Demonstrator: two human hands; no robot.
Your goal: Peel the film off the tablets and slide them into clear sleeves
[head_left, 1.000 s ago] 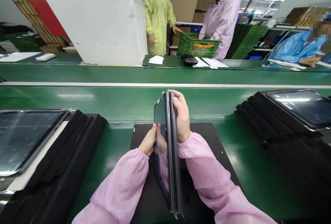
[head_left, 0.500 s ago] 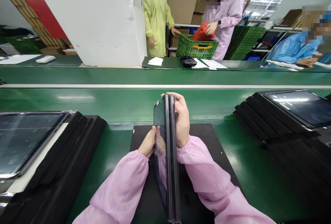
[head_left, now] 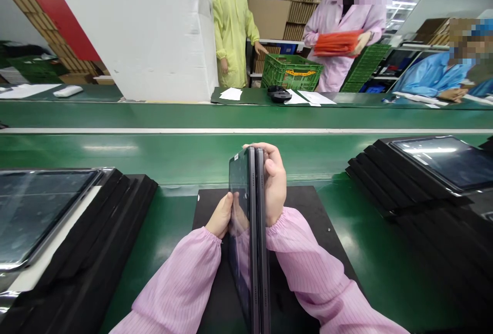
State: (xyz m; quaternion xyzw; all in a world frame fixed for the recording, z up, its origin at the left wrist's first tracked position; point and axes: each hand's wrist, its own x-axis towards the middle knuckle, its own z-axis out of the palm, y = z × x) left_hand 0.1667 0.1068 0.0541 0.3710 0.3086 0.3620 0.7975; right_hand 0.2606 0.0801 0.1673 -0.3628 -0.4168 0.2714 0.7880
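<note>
Two dark tablets stand on edge, side by side, over a black mat [head_left: 304, 203] in front of me. The left tablet [head_left: 239, 231] faces left with its glossy screen, which mirrors my fingers. The right tablet [head_left: 263, 252] shows its thin grey edge with small speaker holes. My left hand [head_left: 221, 214] grips the left tablet's far side, thumb on the screen and other fingers hidden. My right hand [head_left: 275, 182] wraps around the right tablet's outer face, fingertips curling over the far top end.
Stacked black trays with a tablet on top [head_left: 42, 210] lie at left; another tablet-topped stack [head_left: 442, 162] lies at right. Beyond the green bench [head_left: 185, 156] are a white pillar [head_left: 165, 31], a green crate [head_left: 290, 73] and co-workers in yellow, pink and blue.
My hands and the two tablets stay nearly still. Across the bench, the co-worker in pink has lifted the red-orange bundle out of the green crate and now holds it at the chest.
</note>
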